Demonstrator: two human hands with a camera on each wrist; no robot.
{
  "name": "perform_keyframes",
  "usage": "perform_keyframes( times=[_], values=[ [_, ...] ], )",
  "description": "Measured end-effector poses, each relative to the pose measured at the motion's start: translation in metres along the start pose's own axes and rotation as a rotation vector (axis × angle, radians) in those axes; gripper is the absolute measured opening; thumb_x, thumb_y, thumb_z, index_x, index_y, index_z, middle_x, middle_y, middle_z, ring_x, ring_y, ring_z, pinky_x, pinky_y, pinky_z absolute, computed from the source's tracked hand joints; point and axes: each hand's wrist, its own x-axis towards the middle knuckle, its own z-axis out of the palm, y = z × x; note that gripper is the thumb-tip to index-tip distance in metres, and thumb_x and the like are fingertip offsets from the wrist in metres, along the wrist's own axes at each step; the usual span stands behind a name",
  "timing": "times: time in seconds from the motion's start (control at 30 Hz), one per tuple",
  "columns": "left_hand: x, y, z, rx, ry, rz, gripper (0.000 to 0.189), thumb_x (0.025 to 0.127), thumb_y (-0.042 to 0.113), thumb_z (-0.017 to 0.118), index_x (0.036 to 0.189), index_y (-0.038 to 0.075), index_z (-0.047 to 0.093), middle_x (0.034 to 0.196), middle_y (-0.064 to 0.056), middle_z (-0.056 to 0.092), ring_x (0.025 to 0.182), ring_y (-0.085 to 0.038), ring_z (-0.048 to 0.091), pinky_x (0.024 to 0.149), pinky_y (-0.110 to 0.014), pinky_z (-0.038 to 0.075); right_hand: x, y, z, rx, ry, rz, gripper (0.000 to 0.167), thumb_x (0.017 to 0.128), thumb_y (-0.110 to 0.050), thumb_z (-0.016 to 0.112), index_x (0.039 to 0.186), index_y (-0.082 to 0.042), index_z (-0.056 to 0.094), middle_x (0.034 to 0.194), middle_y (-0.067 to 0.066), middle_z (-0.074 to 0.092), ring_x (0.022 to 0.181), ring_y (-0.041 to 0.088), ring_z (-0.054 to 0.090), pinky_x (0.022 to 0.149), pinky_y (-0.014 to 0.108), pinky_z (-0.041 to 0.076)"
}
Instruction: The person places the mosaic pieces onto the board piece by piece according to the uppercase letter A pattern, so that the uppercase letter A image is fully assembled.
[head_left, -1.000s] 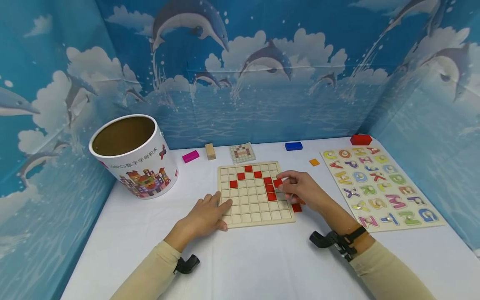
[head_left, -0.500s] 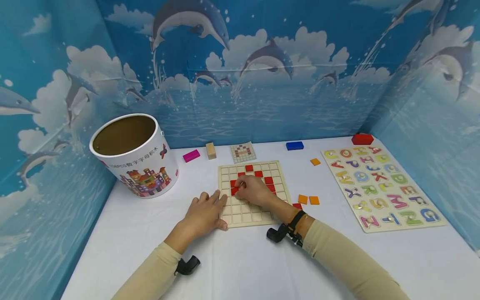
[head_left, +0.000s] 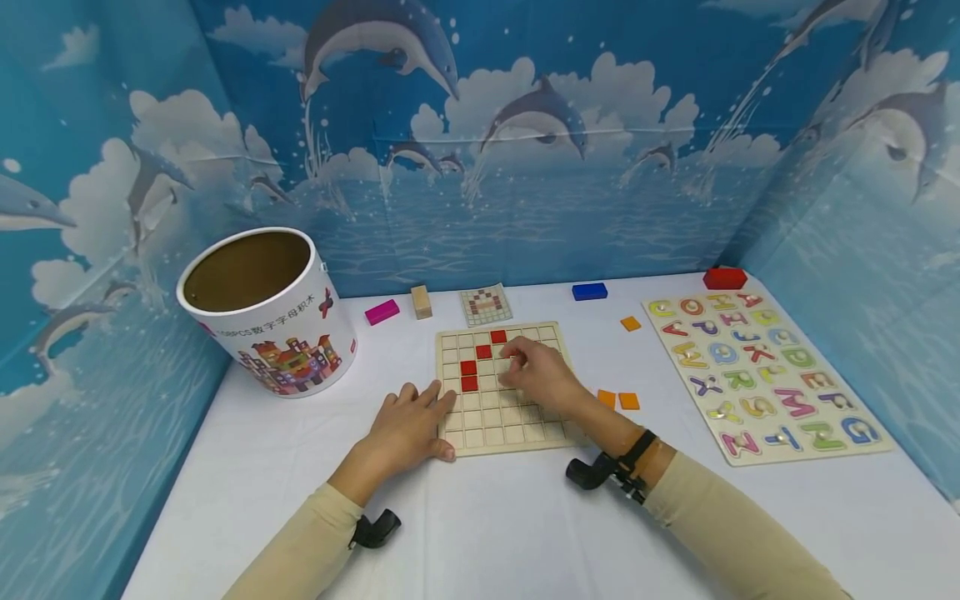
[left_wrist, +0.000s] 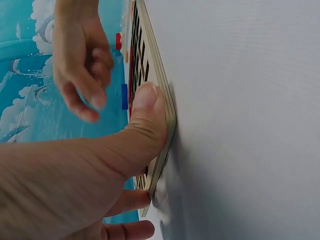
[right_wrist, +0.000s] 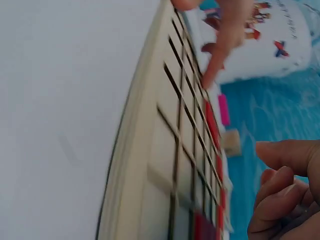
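A pale wooden grid board (head_left: 491, 421) lies flat on the white table, with several red square tiles set in its cells. At its left edge rests my left hand (head_left: 405, 427), fingers spread; in the left wrist view the thumb (left_wrist: 146, 102) lies on the board's edge. My right hand (head_left: 546, 377) is over the board's right half, its fingers loosely bent with nothing between them, as the right wrist view also shows. It hides the red tiles on that side. On the left, one red tile (head_left: 469, 383) sits directly below another red tile (head_left: 468, 367).
Behind the board lies a small pattern card (head_left: 486, 305), with a blue block (head_left: 589, 292) to its right. Orange tiles (head_left: 628, 402) lie right of the board, near an alphabet puzzle board (head_left: 802, 455). A white bucket (head_left: 307, 333) stands back left, beside a pink block (head_left: 382, 312).
My right hand carried a red tile from the right side to the left column, let go of it there, and has drawn back to the right. My left hand has stayed in place.
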Motion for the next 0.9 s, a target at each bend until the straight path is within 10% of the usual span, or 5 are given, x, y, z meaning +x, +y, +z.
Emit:
perform_keyframes(
  times=[0.33,0.9],
  values=[
    [-0.001,-0.001,0.000,-0.024,0.019,-0.001,0.092,0.076,0.050,0.083,0.153,0.015,0.048,0.161,-0.015,0.040,0.120,-0.032,0.045,0.087,-0.043,0.038,-0.064,0.056,-0.075,-0.034,0.005,0.184,0.049,0.091,-0.021,0.076,0.136,-0.010,0.057,0.107,0.009,0.055,0.095,0.026,0.054,0.073,0.032,0.049],
    [0.002,0.003,0.002,-0.026,0.010,0.004,0.094,0.074,0.048,0.085,0.153,0.013,0.048,0.161,-0.017,0.039,0.124,-0.033,0.044,0.092,-0.046,0.039,-0.092,0.081,-0.073,-0.170,-0.065,0.096,0.035,0.089,-0.009,0.075,0.124,-0.010,0.072,0.076,0.005,0.048,0.077,0.020,0.049,0.061,0.027,0.037]
  ],
)
